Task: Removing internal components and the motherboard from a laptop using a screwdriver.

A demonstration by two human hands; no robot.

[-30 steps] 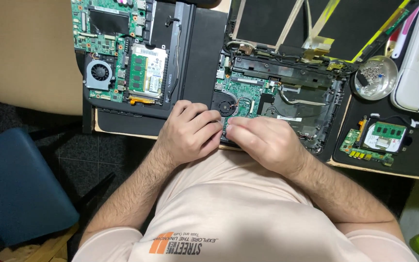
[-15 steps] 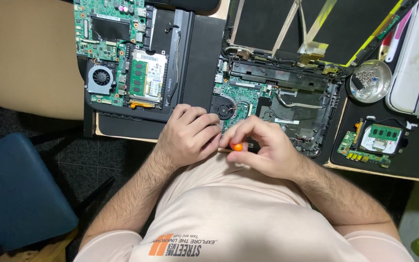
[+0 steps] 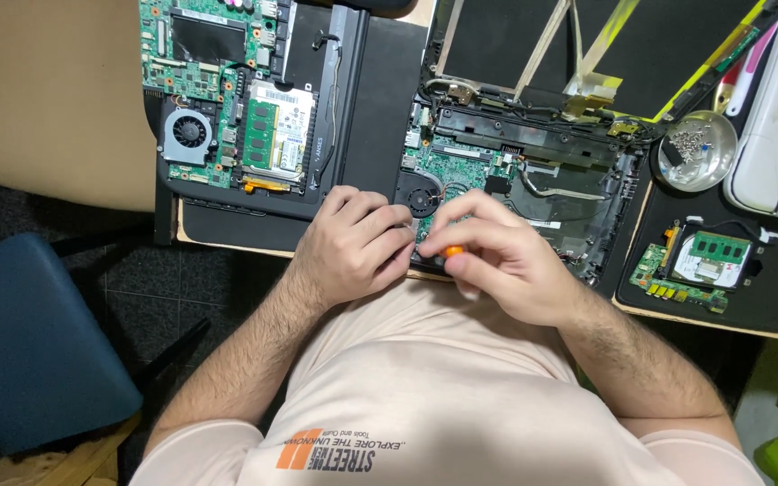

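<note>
Our right hand [image 3: 506, 265] pinches an orange-handled screwdriver [image 3: 453, 252] between closed fingertips, upright over the near edge of the opened laptop base [image 3: 533, 189], while our left hand [image 3: 353, 243], curled with fingers together, presses just beside it to steady the chassis. Beyond the right hand, a metal dish of screws [image 3: 697, 150] keeps loose parts gathered; beyond the left lies a second bare motherboard [image 3: 227, 90].

Light falls evenly from above, bright on the open laptop chassis [image 3: 533, 180] and the pale shirt [image 3: 443, 396]. The metal dish [image 3: 697, 150] at the right catches a soft glare (no blown highlights). The floor at the near left lies dim. Focus is sharp throughout; straight edges bend slightly toward the corners.
</note>
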